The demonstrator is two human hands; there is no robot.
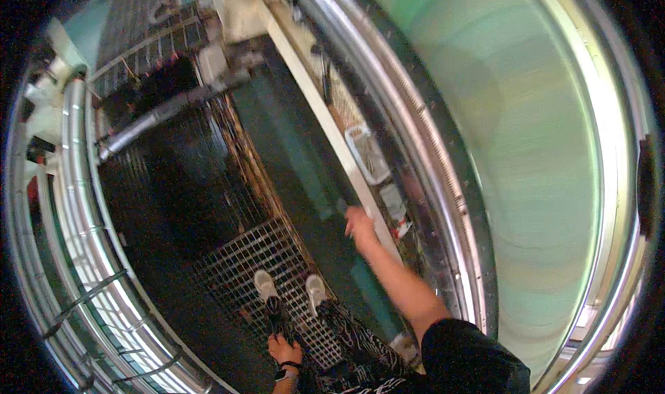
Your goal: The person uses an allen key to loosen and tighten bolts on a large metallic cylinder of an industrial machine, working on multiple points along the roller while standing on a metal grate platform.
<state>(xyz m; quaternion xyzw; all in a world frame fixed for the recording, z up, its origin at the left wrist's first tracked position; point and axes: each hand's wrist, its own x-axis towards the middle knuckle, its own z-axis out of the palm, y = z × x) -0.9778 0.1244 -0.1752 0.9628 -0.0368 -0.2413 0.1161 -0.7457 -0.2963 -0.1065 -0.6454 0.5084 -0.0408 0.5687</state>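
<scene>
My right hand [359, 222] reaches out over a dark green trough-like surface [298, 151], beside a long pale rail [332, 124]. It is smeared by motion. A small grey shape shows by its fingertips, and I cannot tell whether the hand holds it. Low in the view, my left hand [285, 351] lies against my patterned trousers [360, 338], with its fingers spread and nothing seen in them. A dark watch [281, 374] is on that wrist.
To the right runs a long shiny metal roller [415, 110] beside a broad pale green sheet [533, 151]. A white plastic frame [368, 155] and a black-handled tool [325, 72] lie behind the rail. Metal grating [256, 255] is underfoot. More rollers [80, 158] stand at the left.
</scene>
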